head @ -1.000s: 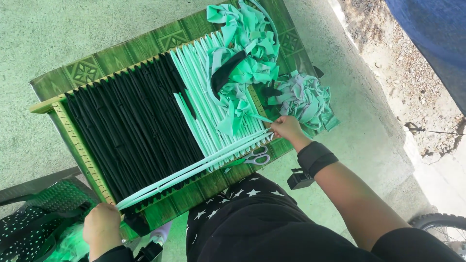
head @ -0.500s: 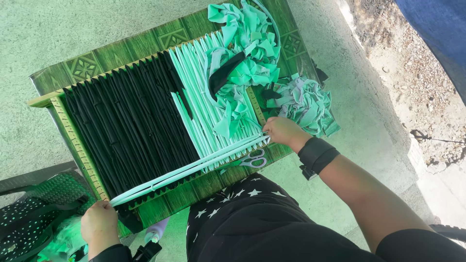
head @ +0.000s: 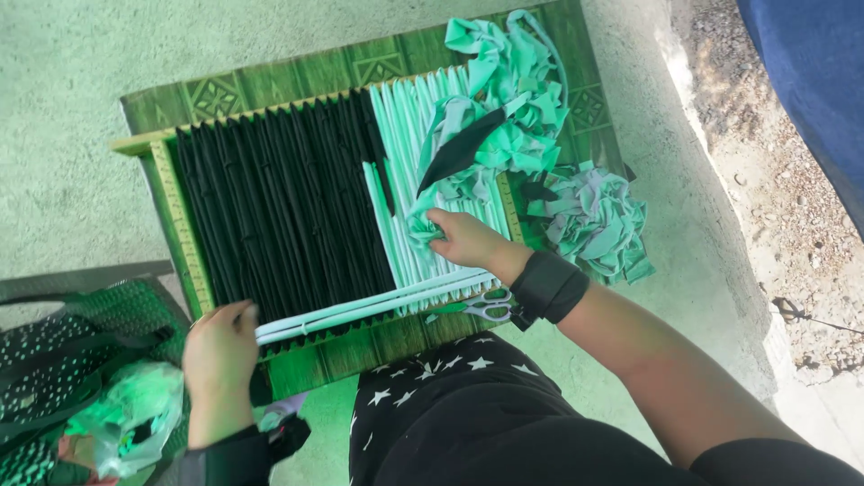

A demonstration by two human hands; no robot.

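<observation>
Head view: left hand (head: 219,346) pinches the pale green strip (head: 378,304), whose long axis runs across the loom frame (head: 270,85) to the right hand (head: 463,241), fingers pressing the strips; concrete floor (head: 63,135) below.

A pile of mint-green and grey fabric scraps (head: 596,220) lies at the right edge of a green carved wooden board (head: 270,85) set on a pale concrete floor (head: 63,135). A pair of scissors (head: 481,306) rests near the board's lower edge. Off its lower left corner sits a green woven basket (head: 108,310), while gravelly ground (head: 774,189) and blue cloth (head: 810,81) fill the upper right.
</observation>
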